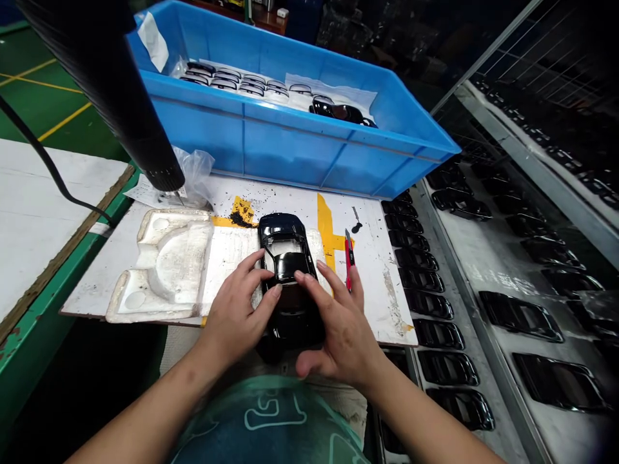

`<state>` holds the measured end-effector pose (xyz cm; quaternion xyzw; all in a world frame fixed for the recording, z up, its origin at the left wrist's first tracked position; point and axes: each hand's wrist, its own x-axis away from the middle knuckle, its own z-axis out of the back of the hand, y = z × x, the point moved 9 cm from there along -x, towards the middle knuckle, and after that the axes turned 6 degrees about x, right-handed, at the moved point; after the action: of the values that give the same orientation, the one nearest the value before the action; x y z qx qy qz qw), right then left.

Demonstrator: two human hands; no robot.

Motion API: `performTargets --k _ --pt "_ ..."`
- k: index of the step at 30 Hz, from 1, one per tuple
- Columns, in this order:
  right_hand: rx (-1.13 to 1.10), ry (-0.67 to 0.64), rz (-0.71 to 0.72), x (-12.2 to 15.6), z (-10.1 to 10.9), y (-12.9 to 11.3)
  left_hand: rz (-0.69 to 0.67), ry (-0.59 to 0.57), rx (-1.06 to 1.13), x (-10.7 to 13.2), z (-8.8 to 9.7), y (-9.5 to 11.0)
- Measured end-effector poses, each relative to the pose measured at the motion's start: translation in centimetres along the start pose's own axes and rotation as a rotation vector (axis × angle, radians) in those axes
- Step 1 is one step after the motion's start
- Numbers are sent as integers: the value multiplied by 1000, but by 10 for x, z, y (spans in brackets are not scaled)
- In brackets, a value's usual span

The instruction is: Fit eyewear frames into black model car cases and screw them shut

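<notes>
A glossy black model car body lies right side up in front of me, with its window openings showing. My left hand is at its left side, fingers curled against the edge and thumb by the roof. On the other side is my right hand, fingers spread, the index fingertip touching the roof and the thumb stretched out near the rear. A white foam block lies partly under the car. Right of it are a red utility knife and a small thin tool with a dark end.
A blue bin with black parts stands behind the board. A molded foam piece and plastic bag lie left, below a black hanging tube. Racked black car bodies line the right. Black crumbs lie near yellow tape.
</notes>
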<state>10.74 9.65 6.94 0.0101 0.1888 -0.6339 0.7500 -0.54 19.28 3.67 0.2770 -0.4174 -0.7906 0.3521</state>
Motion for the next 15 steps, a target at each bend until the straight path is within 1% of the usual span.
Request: performTargets --k 4,7,10,15 --pt "-25 35 -112 19 -1 20 76 71 26 -8 4 -4" --pt "-71 57 -154 23 -3 22 81 92 32 -10 5 -8" --pt "-62 34 -139 15 -6 9 59 96 46 -9 5 -12" --pt "-38 -15 -21 -7 -10 -23 2 86 50 2 9 -13"
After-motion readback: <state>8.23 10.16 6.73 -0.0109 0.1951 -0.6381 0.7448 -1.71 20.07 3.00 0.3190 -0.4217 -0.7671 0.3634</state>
